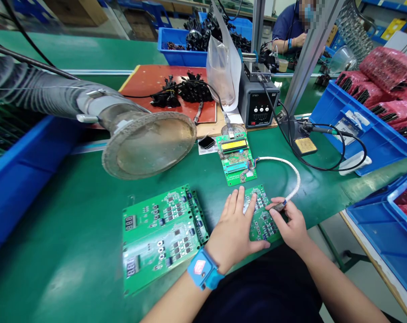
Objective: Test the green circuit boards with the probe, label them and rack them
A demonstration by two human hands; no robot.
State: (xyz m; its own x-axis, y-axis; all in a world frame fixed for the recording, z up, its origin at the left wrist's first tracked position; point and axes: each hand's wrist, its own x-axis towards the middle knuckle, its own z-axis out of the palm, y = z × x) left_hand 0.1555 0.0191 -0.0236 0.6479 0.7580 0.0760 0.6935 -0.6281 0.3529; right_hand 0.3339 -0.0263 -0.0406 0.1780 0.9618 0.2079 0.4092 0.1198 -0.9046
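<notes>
My left hand (235,231) lies flat with fingers spread on a small green circuit board (264,220) at the table's front edge, a blue wrist strap (202,269) on its wrist. My right hand (291,222) pinches the plug end (280,205) of a white braided cable (292,172) against the right side of that board. The cable runs up to a green programmer board with a yellow display (235,157). To the left lies a larger panel of green circuit boards (161,235).
A fume extraction hood (149,143) hangs over the left middle. A soldering station (259,101), iron stand with sponge (304,144), plastic bag (223,67) and black cable bundles (186,92) sit behind. Blue bins (365,130) with pink bags stand right. Another person works at the back.
</notes>
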